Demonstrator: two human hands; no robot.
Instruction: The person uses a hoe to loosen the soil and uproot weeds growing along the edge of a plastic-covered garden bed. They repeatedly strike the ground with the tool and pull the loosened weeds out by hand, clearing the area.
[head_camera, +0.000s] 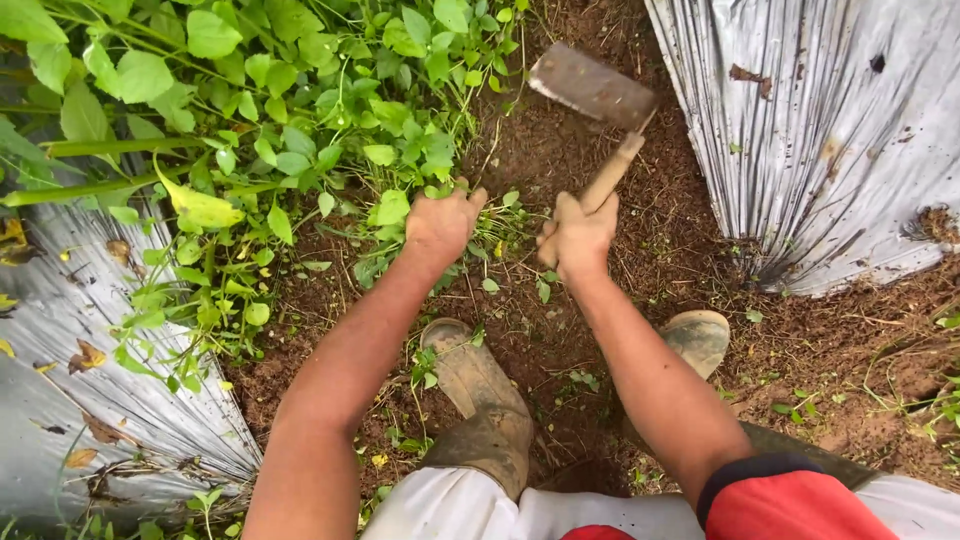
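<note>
My right hand (578, 235) grips the wooden handle of a small hoe (592, 88), whose flat rusty blade is raised above the brown soil at the top centre. My left hand (440, 222) is closed around a clump of green weeds (392, 208) at the edge of a leafy patch. Both arms reach forward from the bottom of the view. The stems inside my left fist are hidden.
Grey plastic mulch sheets lie at the right (830, 130) and the left (70, 340), with a strip of bare soil (560, 330) between them. Dense green plants (260, 100) fill the upper left. My two muddy rubber boots (480, 400) (698, 340) stand on the soil below my hands.
</note>
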